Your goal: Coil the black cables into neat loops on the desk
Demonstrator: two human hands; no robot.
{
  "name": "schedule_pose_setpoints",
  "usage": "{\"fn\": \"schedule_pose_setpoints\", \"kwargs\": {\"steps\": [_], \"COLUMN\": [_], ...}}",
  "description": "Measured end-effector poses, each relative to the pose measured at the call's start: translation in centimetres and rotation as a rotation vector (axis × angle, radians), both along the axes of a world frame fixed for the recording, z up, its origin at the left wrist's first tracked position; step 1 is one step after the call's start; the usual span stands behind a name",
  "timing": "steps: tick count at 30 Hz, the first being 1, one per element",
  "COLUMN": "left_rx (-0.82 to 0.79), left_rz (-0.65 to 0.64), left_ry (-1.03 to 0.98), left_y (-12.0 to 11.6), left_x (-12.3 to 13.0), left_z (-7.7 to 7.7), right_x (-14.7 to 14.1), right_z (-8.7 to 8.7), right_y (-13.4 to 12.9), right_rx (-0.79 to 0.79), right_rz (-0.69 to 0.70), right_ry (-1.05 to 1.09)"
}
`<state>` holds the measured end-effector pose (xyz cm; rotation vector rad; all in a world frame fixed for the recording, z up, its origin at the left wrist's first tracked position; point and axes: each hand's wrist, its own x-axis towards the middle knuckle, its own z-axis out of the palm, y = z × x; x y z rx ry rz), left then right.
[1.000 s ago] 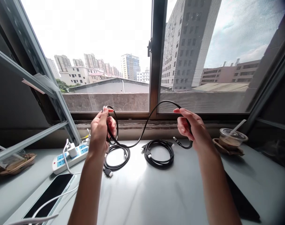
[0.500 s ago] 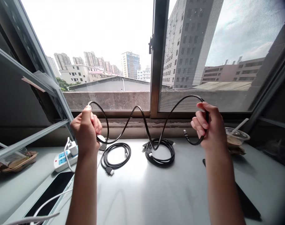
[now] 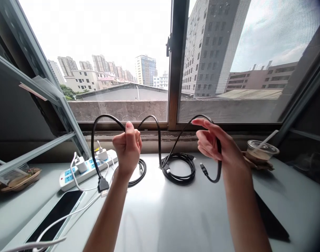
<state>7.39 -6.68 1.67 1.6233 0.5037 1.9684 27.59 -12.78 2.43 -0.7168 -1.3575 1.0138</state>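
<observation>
Black cable's held up all loopy above the bench, clamped in left grip and right grip.

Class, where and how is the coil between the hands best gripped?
Probably pinch the coil by its near rim, from the near side, thumb inside: it lies flat around an open middle, and its plugs show at the left and far right, off that rim.
</observation>
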Motion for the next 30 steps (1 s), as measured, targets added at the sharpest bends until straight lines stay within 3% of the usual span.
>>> {"fn": "schedule_pose_setpoints", "kwargs": {"steps": [4, 9, 15, 18, 25, 30], "left_rx": [-0.094, -0.063, 0.014, 0.036, 0.028, 0.047], "left_rz": [-0.114, -0.091, -0.081, -0.028, -0.015, -0.094], "left_ry": [0.151, 0.244, 0.214, 0.175, 0.215, 0.491], "left_y": [0.4, 0.4, -0.3, -0.5, -0.3, -0.3], "left_x": [0.2, 0.8, 1.4, 1.3, 0.8, 1.7], "left_z": [-0.6, -1.3, -1.4, -1.2, -0.9, -1.4], "right_x": [-1.3, -3.0, -3.7, -3.7, -4.4, -4.8], "right_z": [-0.6, -1.5, -2.4, -2.4, -1.3, -1.0], "right_y": [1.0, 1.9, 3.1, 3.4, 2.2, 1.7], "right_rx": [-0.105, -0.14, -0.1, -0.103, -0.08, -0.064], "right_rz": [0.009, -0.02, -0.318, -0.412, -0.178, -0.147], "right_ry": [-0.129, -0.212, -0.371, -0.345, -0.06, 0.02]}}
